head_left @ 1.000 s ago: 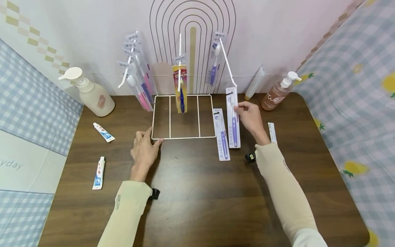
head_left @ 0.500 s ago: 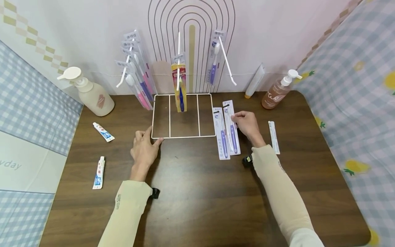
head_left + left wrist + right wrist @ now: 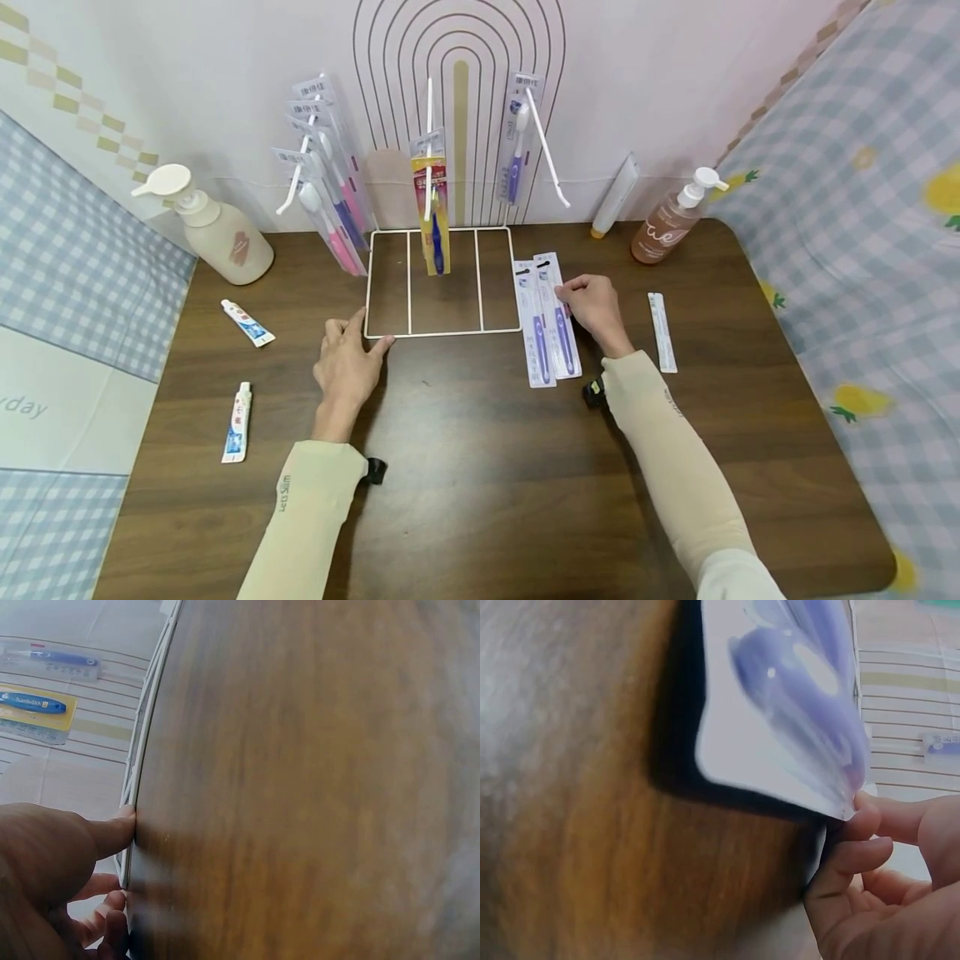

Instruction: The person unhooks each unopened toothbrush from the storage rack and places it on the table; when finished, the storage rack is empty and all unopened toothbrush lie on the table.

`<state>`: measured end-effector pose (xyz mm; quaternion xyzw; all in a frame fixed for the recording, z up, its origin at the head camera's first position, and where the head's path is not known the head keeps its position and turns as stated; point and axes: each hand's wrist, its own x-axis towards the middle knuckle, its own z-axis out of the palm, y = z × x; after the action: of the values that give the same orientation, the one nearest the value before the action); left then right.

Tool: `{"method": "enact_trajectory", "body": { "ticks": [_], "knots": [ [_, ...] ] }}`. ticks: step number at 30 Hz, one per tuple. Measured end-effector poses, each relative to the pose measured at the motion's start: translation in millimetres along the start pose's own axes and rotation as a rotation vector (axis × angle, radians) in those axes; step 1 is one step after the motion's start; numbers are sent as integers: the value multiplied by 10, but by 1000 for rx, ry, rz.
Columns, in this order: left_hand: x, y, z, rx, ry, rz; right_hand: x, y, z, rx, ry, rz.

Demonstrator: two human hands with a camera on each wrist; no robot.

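My left hand (image 3: 347,371) holds the front left corner of a white wire display rack (image 3: 442,335), thumb on the front bar and index finger along the side bar. In the left wrist view the thumb (image 3: 112,834) presses against the wire. My right hand (image 3: 592,307) pinches the right edge of a packaged toothbrush (image 3: 564,337) with a purple handle. That package lies beside a matching packaged toothbrush (image 3: 537,342), their edges meeting. In the right wrist view, thumb and index finger grip the clear blister pack (image 3: 780,750), its near end tilted off the wood.
Several packaged toothbrushes (image 3: 341,237) hang on the rack's left hook, a yellow pack (image 3: 439,237) on the middle one, another pack (image 3: 517,167) on the right. Around them are pump bottles (image 3: 228,242) (image 3: 667,225), toothpaste tubes (image 3: 249,323) (image 3: 238,425), an upright tube (image 3: 615,196) and a slim packet (image 3: 662,333).
My right hand has brought the packaged toothbrush down from near the right hook's tip, laying it beside the other one and sliding it slightly left. The left hand stays on the rack corner.
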<state>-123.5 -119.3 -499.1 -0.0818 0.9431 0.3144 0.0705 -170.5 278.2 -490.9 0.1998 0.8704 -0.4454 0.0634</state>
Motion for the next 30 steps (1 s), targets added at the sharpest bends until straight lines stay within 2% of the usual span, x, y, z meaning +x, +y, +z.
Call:
{"method": "enact_trajectory", "body": {
  "ticks": [5, 10, 30],
  "knots": [
    [-3, -5, 6, 0, 2, 3, -114, -53, 19, -51, 48, -21],
    [-1, -8, 5, -4, -2, 1, -127, -44, 38, -83, 78, -46],
    [6, -18, 0, -16, -5, -4, -139, -52, 71, -95, 101, -29]
  ]
}}
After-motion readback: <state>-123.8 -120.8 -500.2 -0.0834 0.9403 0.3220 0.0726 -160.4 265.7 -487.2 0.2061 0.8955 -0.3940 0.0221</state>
